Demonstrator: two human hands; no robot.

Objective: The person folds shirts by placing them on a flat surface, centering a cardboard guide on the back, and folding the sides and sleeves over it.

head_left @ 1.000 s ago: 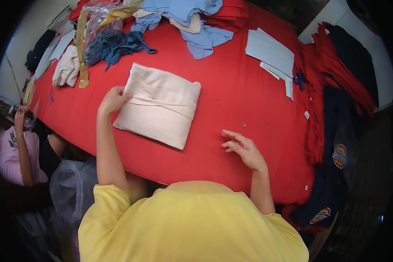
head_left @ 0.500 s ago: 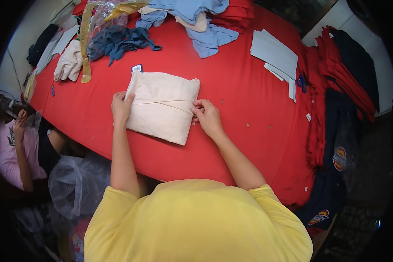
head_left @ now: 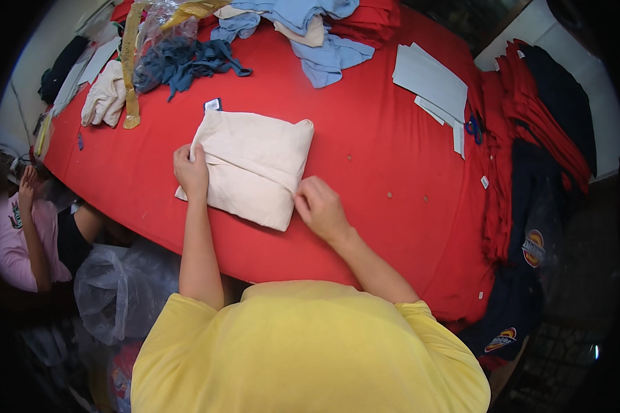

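A folded cream garment (head_left: 255, 165) is laid on the red table (head_left: 372, 151) — its left edge is pressed by the left hand (head_left: 191, 171), its near right edge pinched by the right hand (head_left: 319, 206), fingers together.

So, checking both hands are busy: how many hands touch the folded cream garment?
2: left hand on the cream garment's left edge, right hand at its lower right corner.

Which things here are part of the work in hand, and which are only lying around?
In hand:
- folded cream garment
- left hand on its left edge
- right hand at its right edge

Lying about:
- blue clothes
- dark blue straps
- grey cards
- red and navy stacks
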